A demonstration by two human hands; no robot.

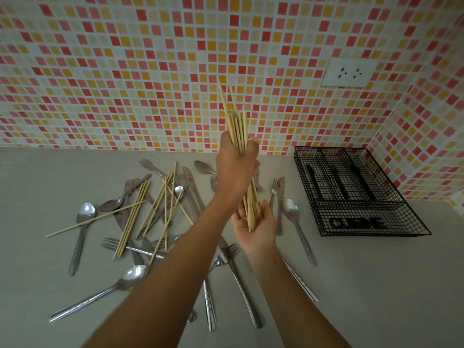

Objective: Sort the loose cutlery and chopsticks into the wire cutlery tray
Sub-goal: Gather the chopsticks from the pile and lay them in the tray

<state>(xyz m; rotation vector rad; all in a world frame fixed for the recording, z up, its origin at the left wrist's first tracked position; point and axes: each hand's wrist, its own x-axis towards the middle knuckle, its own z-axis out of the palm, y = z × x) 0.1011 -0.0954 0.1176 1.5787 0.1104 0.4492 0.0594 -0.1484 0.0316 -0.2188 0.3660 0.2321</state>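
Chopsticks stand bundled upright. The left hand grips them mid-length, and the right hand, just beneath it, is loosely cupped under their lower ends. The wire cutlery tray, right of both hands, looks unfilled. Loose chopsticks, spoons and forks litter the tabletop left of and under the hands, so sorting seems barely begun.

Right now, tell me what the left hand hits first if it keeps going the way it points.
Likely the tiled wall, left of the socket. The left hand grips the chopstick bundle upright, so its tips would arrive first; depth is unclear.
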